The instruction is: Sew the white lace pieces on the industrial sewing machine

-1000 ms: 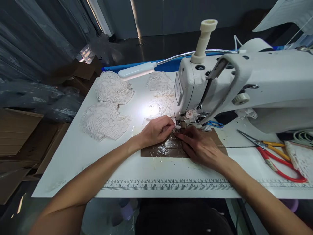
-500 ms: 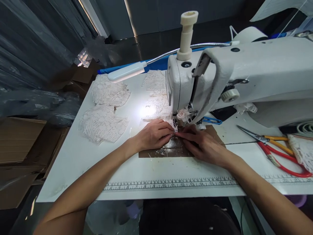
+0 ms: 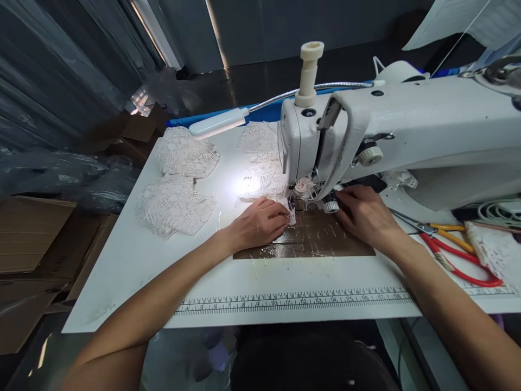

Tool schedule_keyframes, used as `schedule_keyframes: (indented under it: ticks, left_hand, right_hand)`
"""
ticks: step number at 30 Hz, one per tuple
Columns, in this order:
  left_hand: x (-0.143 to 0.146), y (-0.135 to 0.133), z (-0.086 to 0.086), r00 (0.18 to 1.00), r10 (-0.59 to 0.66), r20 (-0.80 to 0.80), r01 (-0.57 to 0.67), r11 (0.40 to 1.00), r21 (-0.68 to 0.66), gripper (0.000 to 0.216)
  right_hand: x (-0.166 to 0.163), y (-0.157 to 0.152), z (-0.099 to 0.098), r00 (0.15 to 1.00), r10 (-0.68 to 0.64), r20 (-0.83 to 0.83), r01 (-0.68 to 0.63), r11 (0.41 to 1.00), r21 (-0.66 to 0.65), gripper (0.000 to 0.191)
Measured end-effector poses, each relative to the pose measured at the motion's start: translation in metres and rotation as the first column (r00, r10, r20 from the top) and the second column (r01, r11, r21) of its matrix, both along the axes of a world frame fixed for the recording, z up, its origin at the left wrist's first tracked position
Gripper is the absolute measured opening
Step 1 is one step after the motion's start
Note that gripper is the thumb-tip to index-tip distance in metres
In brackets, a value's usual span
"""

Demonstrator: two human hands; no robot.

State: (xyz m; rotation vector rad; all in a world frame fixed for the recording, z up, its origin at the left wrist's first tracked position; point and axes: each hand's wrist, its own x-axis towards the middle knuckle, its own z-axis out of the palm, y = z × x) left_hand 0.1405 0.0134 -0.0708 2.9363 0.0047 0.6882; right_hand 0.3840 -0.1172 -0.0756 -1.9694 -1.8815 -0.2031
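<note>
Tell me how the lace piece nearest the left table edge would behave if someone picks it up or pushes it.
The lace piece looks thin and openwork, so it would probably droop limply and feel very light. It lies rumpled, with wavy edges, on the smooth white table, so a push would likely bunch it up or slide it. It cannot roll, but its holes may snag.

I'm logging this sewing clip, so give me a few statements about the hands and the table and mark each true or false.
1. The left hand holds a small white piece down by the needle of the sewing machine. True.
2. The right hand holds the red-handled scissors. False: they lie on the table to its right; the hand is under the machine arm.
3. Lace pieces are piled on the table's left side. True.
4. The gooseneck lamp is off. False: a bright patch shines on the table beneath it.
5. A ruler strip runs along the table's near edge. True.
</note>
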Motion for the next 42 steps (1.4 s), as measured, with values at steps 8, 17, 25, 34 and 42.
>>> schedule_keyframes:
  ticks: [8, 17, 25, 34, 42]
  left_hand:
    - [-0.003, -0.002, 0.0, 0.997, -0.071, 0.004, 0.071, 0.995, -0.074, 0.02]
    - [0.005, -0.004, 0.0, 0.967, 0.255, 0.026, -0.173, 0.723, -0.669, 0.017]
    - [0.003, 0.003, -0.003, 0.977, 0.21, -0.023, -0.135, 0.537, -0.832, 0.037]
    - [0.003, 0.002, -0.007, 0.969, 0.243, -0.038, -0.157, 0.493, -0.856, 0.043]
    - [0.004, -0.002, -0.004, 0.962, 0.266, -0.069, -0.204, 0.522, -0.828, 0.047]
  right_hand:
    - [-0.01, -0.014, 0.009, 0.997, -0.004, -0.076, 0.003, 1.0, -0.01, 0.027]
    - [-0.049, -0.019, 0.011, 0.973, -0.042, -0.229, -0.021, 0.963, -0.267, 0.034]
    - [-0.07, 0.013, 0.008, 0.999, -0.033, 0.001, 0.032, 0.983, -0.182, 0.043]
    - [-0.081, 0.02, 0.006, 0.998, -0.051, 0.023, 0.055, 0.984, -0.17, 0.043]
    - [-0.084, 0.026, 0.004, 0.999, -0.046, 0.013, 0.047, 0.993, -0.104, 0.044]
